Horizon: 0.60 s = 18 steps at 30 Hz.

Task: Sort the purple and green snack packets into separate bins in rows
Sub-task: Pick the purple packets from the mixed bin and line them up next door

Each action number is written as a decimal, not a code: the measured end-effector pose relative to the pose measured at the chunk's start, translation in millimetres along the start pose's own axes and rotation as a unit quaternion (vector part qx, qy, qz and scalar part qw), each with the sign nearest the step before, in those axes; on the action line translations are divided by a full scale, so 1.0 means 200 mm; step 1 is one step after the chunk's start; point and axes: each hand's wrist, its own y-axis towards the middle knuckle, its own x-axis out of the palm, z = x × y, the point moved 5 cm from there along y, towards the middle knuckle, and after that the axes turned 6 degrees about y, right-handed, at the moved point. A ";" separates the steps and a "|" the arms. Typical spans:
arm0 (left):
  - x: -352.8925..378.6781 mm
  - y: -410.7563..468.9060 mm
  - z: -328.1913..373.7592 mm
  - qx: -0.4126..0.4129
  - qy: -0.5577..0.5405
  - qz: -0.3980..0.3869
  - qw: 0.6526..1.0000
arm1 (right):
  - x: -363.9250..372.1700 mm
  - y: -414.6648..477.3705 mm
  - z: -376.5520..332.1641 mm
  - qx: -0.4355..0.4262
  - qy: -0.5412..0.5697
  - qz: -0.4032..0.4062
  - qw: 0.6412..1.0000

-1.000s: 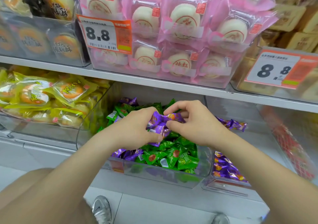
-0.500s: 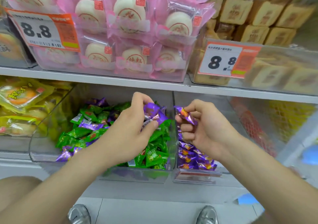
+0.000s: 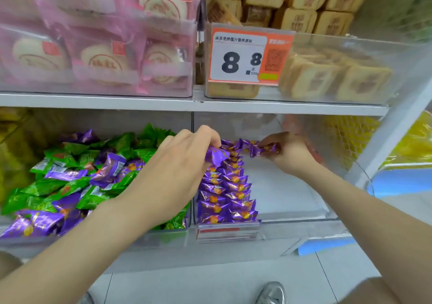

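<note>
The left clear bin (image 3: 149, 238) holds a loose heap of green packets (image 3: 70, 187) mixed with purple packets (image 3: 109, 168). In the right clear bin (image 3: 304, 222), purple packets (image 3: 224, 196) lie in two neat rows along its left wall. My left hand (image 3: 177, 170) reaches over the divider and pinches a purple packet (image 3: 216, 157) above those rows. My right hand (image 3: 289, 154) is deep in the right bin, holding a purple packet (image 3: 261, 150) at the back end of the rows.
The shelf board (image 3: 210, 104) hangs just above the bins. Above it stand a bin of pink-wrapped cakes (image 3: 98, 53) and a bin of tan pastries (image 3: 327, 74) with an 8.8 price tag (image 3: 247, 56). A white upright (image 3: 397, 121) borders the right. My shoe (image 3: 271, 293) is on the floor.
Both hands moved right from over the mixed bin into the purple bin, each carrying a purple packet. The view shifted right and closer.
</note>
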 end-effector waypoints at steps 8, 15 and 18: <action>0.06 0.06 -0.02 -0.020 -0.024 -0.030 0.999 | 0.15 0.11 -0.05 0.006 -0.118 -0.040 0.992; 0.07 0.05 -0.02 -0.006 -0.019 -0.040 0.999 | 0.18 0.13 -0.07 0.003 -0.156 -0.043 0.987; 0.07 0.05 -0.02 -0.003 -0.022 -0.045 0.999 | 0.20 0.14 -0.07 0.007 -0.149 -0.033 0.988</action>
